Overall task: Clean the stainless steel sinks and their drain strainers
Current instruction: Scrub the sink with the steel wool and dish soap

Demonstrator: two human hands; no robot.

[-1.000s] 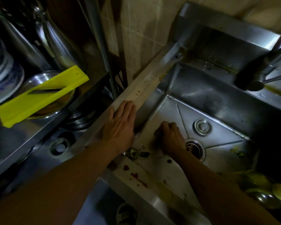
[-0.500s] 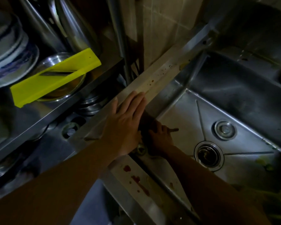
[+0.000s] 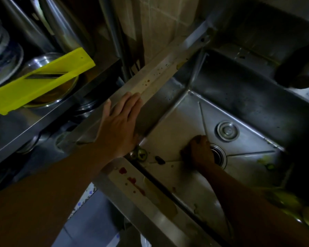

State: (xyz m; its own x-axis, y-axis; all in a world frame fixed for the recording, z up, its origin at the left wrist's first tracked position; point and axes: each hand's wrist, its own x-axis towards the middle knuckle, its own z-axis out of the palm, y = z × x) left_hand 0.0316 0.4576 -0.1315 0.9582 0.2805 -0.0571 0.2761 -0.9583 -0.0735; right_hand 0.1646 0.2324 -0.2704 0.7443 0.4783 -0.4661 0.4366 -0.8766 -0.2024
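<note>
Steel sink (image 3: 177, 125) fills the right side, its drain (image 3: 218, 155) near the basin's middle. Left hand (image 3: 119, 125) lies flat, fingers straight, on the rim; right hand (image 3: 198, 150) is curled on the floor beside the drain, its grip unclear.

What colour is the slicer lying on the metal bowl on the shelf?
Bright yellow slicer, with a dark blade slot; the head view shows it.
</note>
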